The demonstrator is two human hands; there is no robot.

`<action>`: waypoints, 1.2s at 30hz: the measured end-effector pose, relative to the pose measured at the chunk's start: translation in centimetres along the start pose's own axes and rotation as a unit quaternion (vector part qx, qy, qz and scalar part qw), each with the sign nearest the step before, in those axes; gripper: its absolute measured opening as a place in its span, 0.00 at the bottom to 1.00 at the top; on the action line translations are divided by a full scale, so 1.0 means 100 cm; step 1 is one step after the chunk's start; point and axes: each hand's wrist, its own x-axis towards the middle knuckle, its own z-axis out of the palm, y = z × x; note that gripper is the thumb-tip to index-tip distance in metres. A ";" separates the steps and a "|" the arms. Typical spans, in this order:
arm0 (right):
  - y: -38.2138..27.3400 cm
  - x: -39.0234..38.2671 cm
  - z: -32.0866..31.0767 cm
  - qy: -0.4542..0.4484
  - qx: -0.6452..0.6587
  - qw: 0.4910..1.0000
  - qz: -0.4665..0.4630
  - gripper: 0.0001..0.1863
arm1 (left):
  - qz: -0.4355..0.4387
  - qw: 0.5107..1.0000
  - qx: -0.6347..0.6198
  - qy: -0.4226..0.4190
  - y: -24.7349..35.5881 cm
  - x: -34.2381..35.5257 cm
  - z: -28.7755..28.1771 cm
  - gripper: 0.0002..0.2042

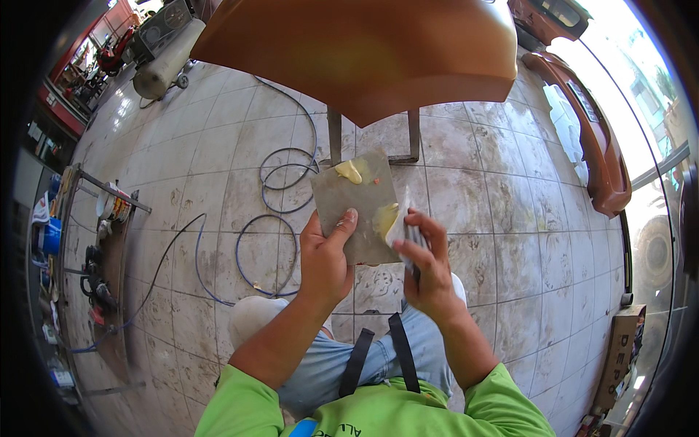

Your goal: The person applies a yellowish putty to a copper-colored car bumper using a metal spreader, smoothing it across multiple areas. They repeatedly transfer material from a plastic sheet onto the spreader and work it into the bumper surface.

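Observation:
My left hand (329,251) grips a flat grey mixing board (357,200) by its lower left edge, thumb pressed on top. Pale yellow body filler (349,172) lies in a dab near the board's far edge, beside a small orange-red speck. My right hand (431,266) is closed on a putty spreader (413,237), partly hidden by the fingers and slightly blurred. The spreader's edge meets the board's right side, where more yellow filler is smeared. Just beyond the board hangs the pointed edge of an orange-brown car panel (357,58) on a metal stand (411,138).
Coiled hoses (280,175) lie on the dirty tiled floor (466,189). At left stands a rack (109,186) with cans and tools. An air compressor (164,69) sits at far left. An orange bumper (601,146) and a cardboard box (619,357) are along the right.

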 end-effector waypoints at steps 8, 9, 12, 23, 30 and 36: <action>0.000 0.013 -0.044 -0.097 -0.240 0.966 -0.027 0.37 | 0.226 0.852 0.463 -0.092 -0.009 -0.008 -0.012 0.11; -0.008 0.010 -0.032 -0.109 -0.204 0.973 -0.005 0.37 | 0.238 0.855 0.452 -0.087 -0.010 -0.005 -0.012 0.11; -0.008 -0.009 -0.033 -0.208 -0.220 0.953 0.000 0.38 | 0.272 0.873 0.400 -0.066 -0.005 0.002 -0.012 0.10; 0.018 -0.001 -0.060 -0.107 -0.266 0.958 -0.005 0.38 | -0.039 0.998 0.040 -0.029 -0.002 -0.006 0.007 0.12; -0.035 -0.008 -0.067 -0.158 -0.333 0.929 -0.038 0.38 | 0.228 0.901 0.355 -0.101 -0.013 -0.018 0.009 0.08; 0.040 -0.055 -0.109 0.018 0.349 0.850 0.394 0.41 | 0.275 0.910 0.268 -0.155 0.011 0.001 0.024 0.10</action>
